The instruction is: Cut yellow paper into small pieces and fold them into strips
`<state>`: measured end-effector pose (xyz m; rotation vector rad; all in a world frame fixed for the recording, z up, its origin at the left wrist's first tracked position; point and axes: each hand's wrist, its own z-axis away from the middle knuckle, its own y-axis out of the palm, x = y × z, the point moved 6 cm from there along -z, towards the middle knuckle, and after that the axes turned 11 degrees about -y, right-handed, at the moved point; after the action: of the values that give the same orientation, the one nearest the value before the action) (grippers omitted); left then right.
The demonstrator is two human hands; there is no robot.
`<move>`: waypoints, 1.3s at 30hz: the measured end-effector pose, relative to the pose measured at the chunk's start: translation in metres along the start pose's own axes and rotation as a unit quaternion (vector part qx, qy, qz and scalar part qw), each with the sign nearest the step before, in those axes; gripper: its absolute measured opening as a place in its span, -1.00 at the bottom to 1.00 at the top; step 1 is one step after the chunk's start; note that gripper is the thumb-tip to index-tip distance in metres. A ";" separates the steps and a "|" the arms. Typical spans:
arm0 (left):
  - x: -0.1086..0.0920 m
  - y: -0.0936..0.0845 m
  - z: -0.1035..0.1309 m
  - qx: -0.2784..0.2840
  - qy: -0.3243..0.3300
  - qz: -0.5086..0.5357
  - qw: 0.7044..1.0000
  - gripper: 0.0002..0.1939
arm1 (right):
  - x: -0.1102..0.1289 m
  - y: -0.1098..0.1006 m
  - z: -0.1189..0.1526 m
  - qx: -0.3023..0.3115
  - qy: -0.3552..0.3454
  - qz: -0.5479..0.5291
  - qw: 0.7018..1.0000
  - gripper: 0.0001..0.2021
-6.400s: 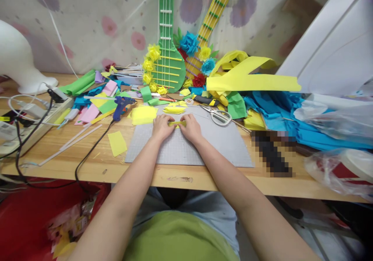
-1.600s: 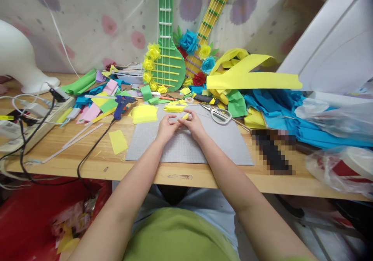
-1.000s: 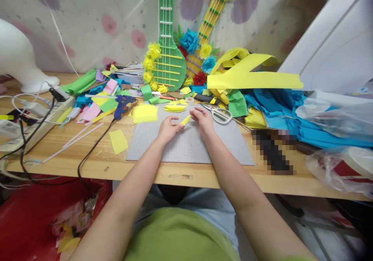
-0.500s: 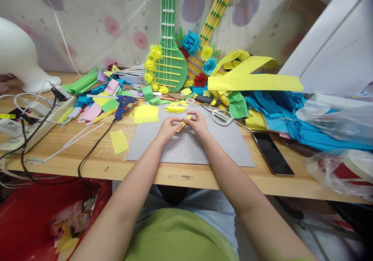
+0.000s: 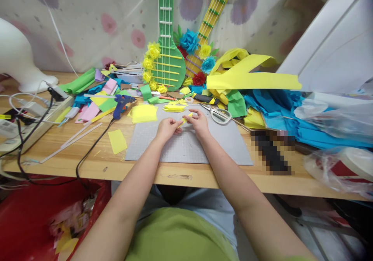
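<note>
Between my two hands is a small piece of yellow paper, held above the grey cutting mat. My left hand pinches its lower left end between thumb and fingers. On the other end, my right hand grips with thumb and fingertips. Just beyond the hands lies a small pile of folded yellow paper pieces. A stack of yellow paper squares sits at the mat's upper left corner. Scissors with pale handles rest at the mat's upper right.
A blue glue gun with a black cord stands left of the mat, near a loose yellow sheet. A green paper-covered guitar shape leans at the back. Blue crepe paper and a bagged tub lie right.
My left fingers have shifted along the yellow paper, and my right fingers have lifted and spread a little. The whole view has moved slightly.
</note>
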<state>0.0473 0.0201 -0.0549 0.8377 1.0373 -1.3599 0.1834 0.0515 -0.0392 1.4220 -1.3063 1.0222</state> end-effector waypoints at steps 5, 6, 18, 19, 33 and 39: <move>-0.001 -0.006 0.000 -0.022 0.018 -0.053 0.998 -0.65 | 0.000 -0.001 -0.001 -0.008 0.004 -0.026 1.000 -0.55; -0.001 -0.005 0.001 -0.008 0.017 -0.049 0.999 -0.68 | 0.000 -0.002 -0.001 -0.012 0.005 -0.028 1.000 -0.55; -0.010 -0.020 0.006 -0.057 0.069 -0.149 0.985 -0.64 | -0.005 -0.007 -0.001 -0.032 0.026 -0.053 0.998 -0.55; -0.010 -0.021 0.006 -0.062 0.067 -0.151 0.984 -0.62 | -0.006 -0.007 -0.001 -0.034 0.029 -0.055 0.998 -0.54; -0.005 -0.003 0.002 0.033 0.072 0.041 0.996 -0.63 | -0.012 0.001 0.002 -0.023 0.026 -0.046 0.998 -0.56; 0.000 0.000 -0.002 0.045 -0.006 0.077 0.996 -0.67 | -0.014 -0.003 0.001 -0.034 0.034 -0.060 0.997 -0.58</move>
<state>0.0471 0.0218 -0.0551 0.9559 0.8882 -1.2863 0.1849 0.0540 -0.0535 1.3849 -1.1809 0.9303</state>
